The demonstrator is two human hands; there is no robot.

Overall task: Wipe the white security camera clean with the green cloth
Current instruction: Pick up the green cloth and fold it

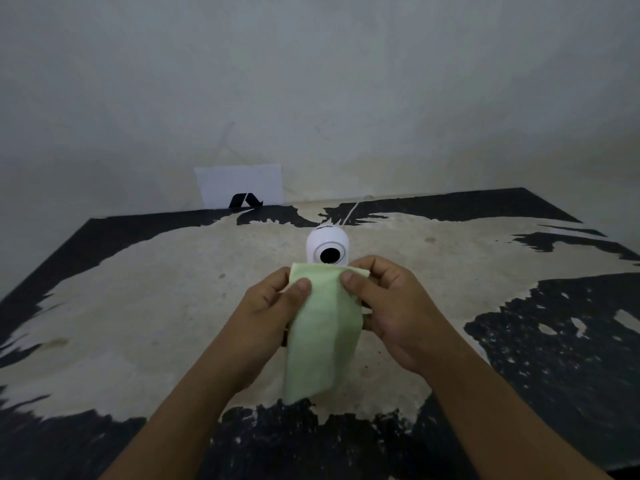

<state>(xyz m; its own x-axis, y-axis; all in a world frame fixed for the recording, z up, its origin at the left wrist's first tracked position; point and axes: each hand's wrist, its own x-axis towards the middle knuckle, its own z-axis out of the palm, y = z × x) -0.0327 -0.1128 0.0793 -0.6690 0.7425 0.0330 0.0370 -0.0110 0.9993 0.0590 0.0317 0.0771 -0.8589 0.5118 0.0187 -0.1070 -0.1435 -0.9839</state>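
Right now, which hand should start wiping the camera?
Probably right. The right hand pinches the green cloth at its top corner, nearest the camera; the left hand sits slightly lower.
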